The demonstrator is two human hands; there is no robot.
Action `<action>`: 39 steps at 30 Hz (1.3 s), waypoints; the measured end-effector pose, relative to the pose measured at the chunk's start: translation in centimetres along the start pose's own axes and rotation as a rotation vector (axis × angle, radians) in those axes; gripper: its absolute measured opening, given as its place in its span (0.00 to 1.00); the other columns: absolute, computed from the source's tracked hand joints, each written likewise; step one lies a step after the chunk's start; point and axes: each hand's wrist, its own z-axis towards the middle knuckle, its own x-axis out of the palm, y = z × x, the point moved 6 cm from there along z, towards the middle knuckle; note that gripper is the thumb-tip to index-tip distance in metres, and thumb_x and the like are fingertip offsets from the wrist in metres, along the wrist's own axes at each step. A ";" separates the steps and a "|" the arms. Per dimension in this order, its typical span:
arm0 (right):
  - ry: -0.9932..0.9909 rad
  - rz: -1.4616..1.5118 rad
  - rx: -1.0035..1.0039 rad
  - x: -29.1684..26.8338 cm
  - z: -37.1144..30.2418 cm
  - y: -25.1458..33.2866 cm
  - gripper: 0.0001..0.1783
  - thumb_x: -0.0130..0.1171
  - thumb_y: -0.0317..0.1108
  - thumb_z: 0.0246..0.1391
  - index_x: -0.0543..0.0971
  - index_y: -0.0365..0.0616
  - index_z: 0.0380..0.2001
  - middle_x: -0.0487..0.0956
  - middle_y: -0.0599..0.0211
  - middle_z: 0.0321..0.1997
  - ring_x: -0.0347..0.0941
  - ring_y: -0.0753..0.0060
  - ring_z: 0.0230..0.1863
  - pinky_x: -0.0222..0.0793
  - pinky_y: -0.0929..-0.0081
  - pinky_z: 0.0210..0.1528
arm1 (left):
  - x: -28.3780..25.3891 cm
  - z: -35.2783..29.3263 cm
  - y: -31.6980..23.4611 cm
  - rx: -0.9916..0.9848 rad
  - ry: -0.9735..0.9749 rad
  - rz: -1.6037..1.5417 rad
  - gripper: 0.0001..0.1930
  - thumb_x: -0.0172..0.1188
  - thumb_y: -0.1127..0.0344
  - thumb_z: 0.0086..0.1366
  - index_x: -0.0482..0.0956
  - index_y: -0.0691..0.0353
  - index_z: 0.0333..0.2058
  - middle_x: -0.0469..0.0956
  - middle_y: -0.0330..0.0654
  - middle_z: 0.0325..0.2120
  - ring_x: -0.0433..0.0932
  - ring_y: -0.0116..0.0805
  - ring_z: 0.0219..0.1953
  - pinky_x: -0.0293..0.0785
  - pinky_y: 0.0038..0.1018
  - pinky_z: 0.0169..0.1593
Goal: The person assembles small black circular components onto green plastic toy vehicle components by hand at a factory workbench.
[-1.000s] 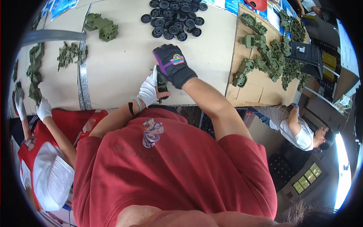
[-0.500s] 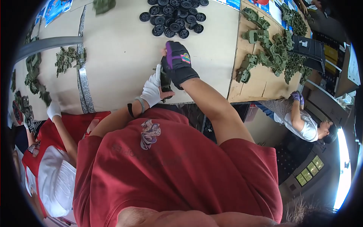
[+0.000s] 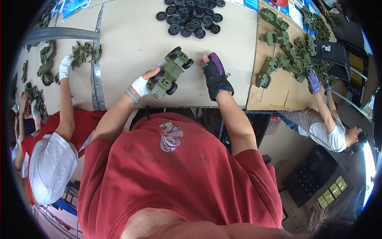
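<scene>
My left hand, in a white glove with bare fingertips, is closed round a green toy truck with black wheels. The truck tilts up toward the right, and black wheels show at its corners. To the right of it, apart from the truck, my right hand wears a black and purple fingerless glove. Its visible fingers stretch out above the table, and I see nothing held in them. Beyond both hands lies a pile of loose black wheels.
Green toy parts heap on the cardboard at right, beside a black bin. More green parts lie left of a grey strip. Co-workers' hands reach in at the left and right. A grey curved bar crosses the left.
My hands have moved apart; the right has let go and shifted right. The left has raised and turned the truck into plain view. Co-workers on both sides have reached farther over the parts.
</scene>
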 end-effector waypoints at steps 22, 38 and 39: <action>-0.098 -0.178 -0.079 -2.2 -3.8 -3.7 0.16 0.63 0.42 0.73 0.82 0.44 0.55 0.80 0.73 0.42 0.74 0.77 0.42 0.73 0.73 0.46 | -13.1 -1.5 -37.0 1.046 -0.534 -0.195 0.23 0.73 0.60 0.69 0.78 0.52 0.59 0.84 0.42 0.51 0.85 0.44 0.51 0.84 0.42 0.59; -0.927 -1.093 -0.420 -20.3 -7.8 8.1 0.25 0.73 0.41 0.58 0.80 0.36 0.51 0.83 0.43 0.48 0.78 0.35 0.52 0.75 0.45 0.56 | -22.4 -3.2 -32.7 0.939 -0.651 0.592 0.28 0.56 0.62 0.78 0.71 0.66 0.72 0.70 0.49 0.73 0.72 0.40 0.73 0.68 0.40 0.76; -0.985 -1.115 -0.239 -22.7 -8.2 8.1 0.27 0.75 0.42 0.56 0.80 0.36 0.52 0.83 0.42 0.48 0.78 0.34 0.53 0.75 0.45 0.56 | -20.8 -1.3 -29.4 0.826 -0.634 0.583 0.28 0.57 0.61 0.79 0.71 0.65 0.72 0.72 0.48 0.72 0.72 0.40 0.72 0.68 0.40 0.76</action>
